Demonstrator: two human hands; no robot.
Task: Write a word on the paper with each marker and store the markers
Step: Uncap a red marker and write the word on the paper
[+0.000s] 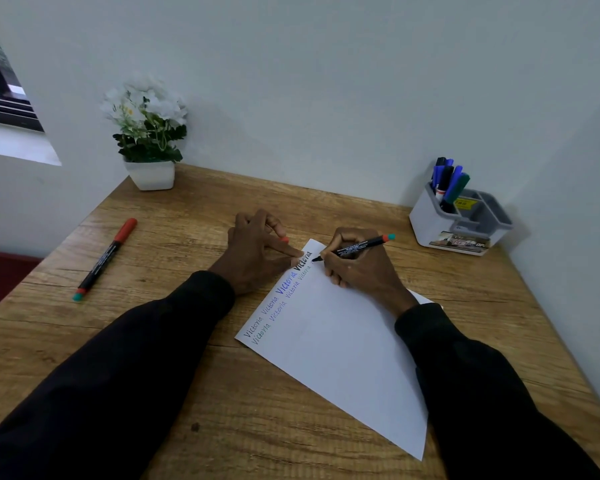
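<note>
A white sheet of paper lies askew on the wooden desk, with two rows of the word "Victoria" along its upper left edge. My right hand grips a black marker with an orange-and-teal end, its tip on the paper near the far corner. My left hand presses a fingertip on the paper's edge and holds a red cap between its fingers. A capped black marker with a red cap lies on the desk at the left. Several markers stand in a white and grey organiser at the back right.
A white pot of white flowers stands at the back left corner against the wall. The wall runs along the desk's far and right sides. A window is at the upper left. Bare wood lies in front of the paper.
</note>
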